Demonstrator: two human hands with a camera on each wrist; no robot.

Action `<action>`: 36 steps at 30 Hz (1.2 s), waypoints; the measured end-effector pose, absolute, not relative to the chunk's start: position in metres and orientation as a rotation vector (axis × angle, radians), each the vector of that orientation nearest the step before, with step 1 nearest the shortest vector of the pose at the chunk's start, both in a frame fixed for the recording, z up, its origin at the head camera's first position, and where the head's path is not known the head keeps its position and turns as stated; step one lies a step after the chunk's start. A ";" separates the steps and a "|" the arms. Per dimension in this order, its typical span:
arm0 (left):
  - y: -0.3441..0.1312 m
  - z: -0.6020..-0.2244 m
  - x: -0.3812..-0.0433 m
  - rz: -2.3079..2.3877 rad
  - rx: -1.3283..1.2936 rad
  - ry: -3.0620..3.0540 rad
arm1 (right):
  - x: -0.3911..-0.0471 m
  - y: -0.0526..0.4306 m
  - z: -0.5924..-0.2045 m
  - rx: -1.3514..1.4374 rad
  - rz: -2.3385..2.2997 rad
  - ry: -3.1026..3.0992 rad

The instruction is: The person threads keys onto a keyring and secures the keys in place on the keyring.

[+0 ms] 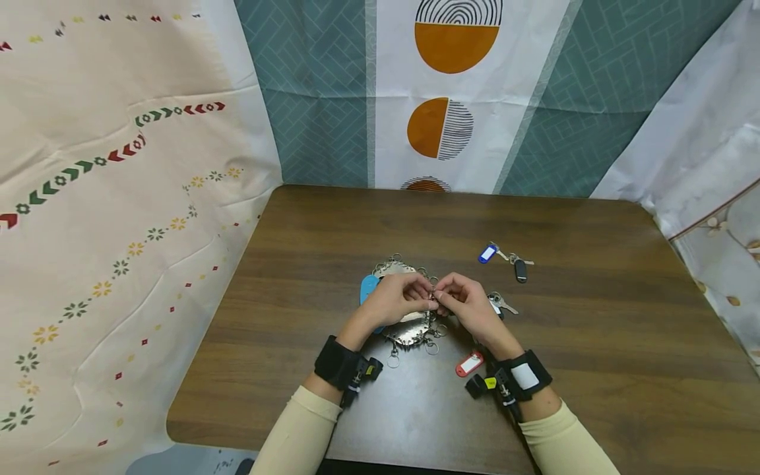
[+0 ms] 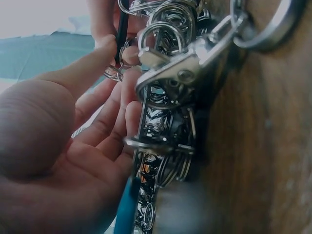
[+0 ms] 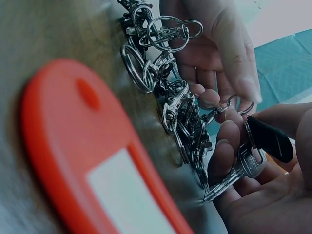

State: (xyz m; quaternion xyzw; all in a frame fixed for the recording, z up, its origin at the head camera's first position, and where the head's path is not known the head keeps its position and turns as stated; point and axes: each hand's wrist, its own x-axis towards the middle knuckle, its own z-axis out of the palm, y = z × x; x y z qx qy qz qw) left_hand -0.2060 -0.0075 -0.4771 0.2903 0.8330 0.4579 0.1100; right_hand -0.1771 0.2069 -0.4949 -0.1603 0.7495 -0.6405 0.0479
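Note:
In the head view both hands meet over a round metal piece [image 1: 410, 335] fringed with small clips and rings. My left hand [image 1: 405, 295] pinches a metal ring [image 3: 245, 108] between thumb and fingertips, close beside the cluster of clips [image 3: 183, 114]. My right hand [image 1: 469, 305] holds a key [image 3: 231, 178] with a black key tag [image 3: 269, 138]; its fingertips are right at the same ring. From the left wrist, a large metal clip [image 2: 180, 73] shows in front of the fingers. A blue flat piece [image 1: 368, 289] lies partly hidden under the left hand.
A red key tag [image 1: 470, 363] lies near the right wrist. Beside the right hand is a key [image 1: 503, 303] with a white-labelled tag. Farther back lie a blue key tag [image 1: 488, 253] and a black key tag [image 1: 520, 271] with keys. All rest on a brown wooden table [image 1: 594, 316].

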 end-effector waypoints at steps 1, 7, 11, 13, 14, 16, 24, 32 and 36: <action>-0.007 -0.477 -0.206 1.344 0.857 2.448 | -0.177 0.207 -0.495 -0.491 -1.965 2.279; -0.008 -0.477 -0.206 1.339 0.898 2.464 | -0.177 0.207 -0.496 -0.501 -1.984 2.244; -0.008 -0.478 -0.206 1.338 0.910 2.481 | -0.177 0.207 -0.496 -0.520 -1.976 2.235; -0.008 -0.478 -0.206 1.335 0.905 2.488 | -0.177 0.207 -0.495 -0.538 -1.971 2.236; -0.008 -0.478 -0.206 1.329 0.902 2.493 | -0.177 0.207 -0.495 -0.545 -1.969 2.236; -0.008 -0.478 -0.206 1.322 0.893 2.496 | -0.177 0.207 -0.494 -0.555 -1.960 2.241; -0.007 -0.478 -0.206 1.341 0.847 2.489 | -0.177 0.206 -0.493 -0.526 -1.959 2.257; -0.006 -0.476 -0.205 1.344 0.859 2.476 | -0.177 0.208 -0.495 -0.559 -1.985 2.224; -0.005 -0.476 -0.205 1.336 0.862 2.485 | -0.177 0.210 -0.497 -0.558 -2.017 2.175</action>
